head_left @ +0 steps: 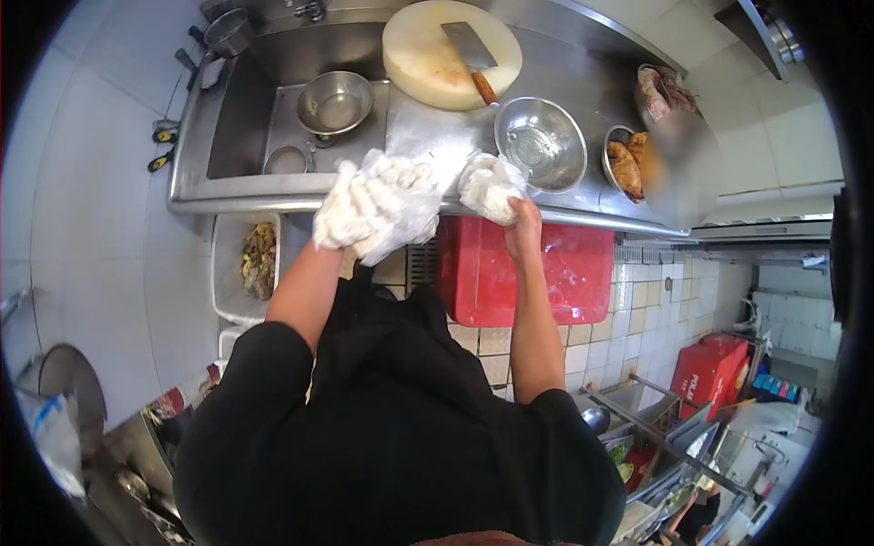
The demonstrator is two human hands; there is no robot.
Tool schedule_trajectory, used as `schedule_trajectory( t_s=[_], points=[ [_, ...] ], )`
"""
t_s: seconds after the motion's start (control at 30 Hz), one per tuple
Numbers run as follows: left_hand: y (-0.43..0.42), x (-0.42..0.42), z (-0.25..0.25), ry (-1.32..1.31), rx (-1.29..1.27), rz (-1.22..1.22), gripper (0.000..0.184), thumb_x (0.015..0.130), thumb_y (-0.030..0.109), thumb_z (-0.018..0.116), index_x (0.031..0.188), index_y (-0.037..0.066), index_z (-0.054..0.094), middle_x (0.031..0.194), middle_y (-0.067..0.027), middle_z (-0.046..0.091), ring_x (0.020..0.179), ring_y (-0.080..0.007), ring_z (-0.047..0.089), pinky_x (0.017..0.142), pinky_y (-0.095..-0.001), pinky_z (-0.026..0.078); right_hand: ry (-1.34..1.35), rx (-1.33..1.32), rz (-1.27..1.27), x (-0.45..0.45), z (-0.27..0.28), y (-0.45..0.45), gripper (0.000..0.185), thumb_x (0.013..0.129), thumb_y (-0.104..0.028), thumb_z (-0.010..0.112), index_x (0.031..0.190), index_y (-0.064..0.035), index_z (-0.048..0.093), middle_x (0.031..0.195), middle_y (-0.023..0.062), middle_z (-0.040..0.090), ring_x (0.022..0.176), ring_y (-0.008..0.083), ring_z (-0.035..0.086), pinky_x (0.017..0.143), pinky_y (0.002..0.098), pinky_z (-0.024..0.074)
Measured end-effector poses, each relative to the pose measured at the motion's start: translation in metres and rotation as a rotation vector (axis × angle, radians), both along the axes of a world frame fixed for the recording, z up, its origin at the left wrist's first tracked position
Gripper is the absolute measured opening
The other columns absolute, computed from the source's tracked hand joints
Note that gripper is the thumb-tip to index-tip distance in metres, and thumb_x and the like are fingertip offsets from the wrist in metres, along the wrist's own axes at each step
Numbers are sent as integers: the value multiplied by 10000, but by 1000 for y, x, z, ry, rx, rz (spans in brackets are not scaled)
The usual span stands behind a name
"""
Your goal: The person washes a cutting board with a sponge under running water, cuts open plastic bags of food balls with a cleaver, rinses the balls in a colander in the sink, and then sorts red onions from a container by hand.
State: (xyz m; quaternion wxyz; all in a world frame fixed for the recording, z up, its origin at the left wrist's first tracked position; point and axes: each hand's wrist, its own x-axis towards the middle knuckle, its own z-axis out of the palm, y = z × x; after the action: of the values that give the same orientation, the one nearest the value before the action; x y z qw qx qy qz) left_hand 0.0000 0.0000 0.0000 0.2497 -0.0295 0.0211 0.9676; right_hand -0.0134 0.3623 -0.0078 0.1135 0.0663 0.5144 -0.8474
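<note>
My left hand is covered in bulky white fabric under clear, crinkled plastic, above the sink's front edge. The covering hides how its fingers lie. Bare at the wrist and thumb, my right hand grips a bunched white glove, also wrapped in clear plastic. This bundle is close to the left side of a steel bowl on the counter. Behind the bowl, a cleaver lies on a thick round cutting board, its wooden handle reaching over the board's edge.
A steel sink at left holds a metal bowl. At right stand a bowl of browned meat and a bowl of pale raw meat. Below the counter are a red lid or bin and a white bin of scraps.
</note>
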Motion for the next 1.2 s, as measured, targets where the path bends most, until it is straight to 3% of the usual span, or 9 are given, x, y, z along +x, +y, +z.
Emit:
schedule_trajectory(
  t_s=[0.1, 0.2, 0.23, 0.3, 0.43, 0.6, 0.87, 1.03, 1.2],
  points=[
    [18, -23, 11, -42, 306, -232, 710, 939, 582, 537, 1415, 62, 454, 1424, -133, 506, 1261, -288, 513, 1050, -393, 442, -140, 254, -261, 27, -6, -24, 871, 840, -269, 755, 1474, 78, 268, 1493, 194, 370, 1246, 339, 504, 1057, 412, 416],
    [55, -101, 6, 173, -296, -156, 687, 932, 554, 585, 1395, 56, 485, 1406, -122, 518, 1212, -281, 542, 1010, -374, 455, 75, 851, -539, 10, 8, -72, 996, 795, -319, 804, 1502, 69, 219, 1533, 240, 261, 1356, 367, 373, 1110, 461, 349],
    [72, -143, -34, -275, -590, -197, 664, 949, 509, 591, 1411, 45, 483, 1363, -138, 563, 1189, -264, 571, 1017, -363, 449, 298, 970, -556, 15, -1, -87, 1054, 771, -345, 825, 1516, 57, 197, 1556, 261, 203, 1410, 382, 301, 1134, 483, 313],
    [89, -148, -24, -73, -1138, 296, 650, 950, 460, 606, 1421, 29, 481, 1339, -170, 584, 1187, -249, 579, 1021, -352, 444, 353, 1228, -268, 11, 31, -133, 1095, 743, -345, 843, 1528, 43, 185, 1590, 278, 84, 1472, 408, 156, 1166, 504, 249],
    [125, -153, -75, 119, -1491, 504, 678, 893, 312, 700, 1422, -28, 447, 1316, -241, 592, 1204, -320, 582, 1038, -382, 434, 244, 1377, -378, -29, -17, -153, 1001, 813, -405, 756, 1519, 47, 209, 1560, 317, 171, 1447, 462, 206, 1154, 508, 272],
    [94, -153, -66, 348, -1740, 199, 742, 871, 367, 720, 1430, -29, 435, 1358, -249, 538, 1177, -320, 567, 978, -394, 471, 218, 1571, -400, -48, -38, -146, 935, 892, -538, 595, 1524, 34, 210, 1492, 353, 302, 1381, 503, 313, 1103, 521, 333],
    [-99, 6, -21, 224, -652, -629, 500, 1014, 366, 514, 1396, 44, 512, 1230, -104, 627, 1069, -179, 620, 832, -318, 546, 270, 1627, -306, -41, -52, -145, 849, 987, -538, 461, 1525, 58, 183, 1554, 303, 241, 1434, 469, 235, 1178, 497, 225],
    [-144, 171, -85, -211, -1121, -643, 500, 976, 421, 562, 1317, 57, 594, 1242, -105, 639, 1046, -210, 635, 867, -358, 539, 313, 1577, -283, -44, -50, -142, 855, 995, -556, 429, 1525, 66, 179, 1562, 300, 224, 1440, 441, 244, 1183, 468, 225],
    [-131, 303, -237, -127, -1945, -511, 518, 945, 465, 561, 1186, 17, 659, 1210, -190, 642, 1143, -325, 593, 973, -389, 475, 334, 1532, -267, -44, -59, -135, 855, 998, -564, 414, 1544, 39, 149, 1584, 283, 184, 1449, 431, 228, 1184, 456, 216]
  ],
)
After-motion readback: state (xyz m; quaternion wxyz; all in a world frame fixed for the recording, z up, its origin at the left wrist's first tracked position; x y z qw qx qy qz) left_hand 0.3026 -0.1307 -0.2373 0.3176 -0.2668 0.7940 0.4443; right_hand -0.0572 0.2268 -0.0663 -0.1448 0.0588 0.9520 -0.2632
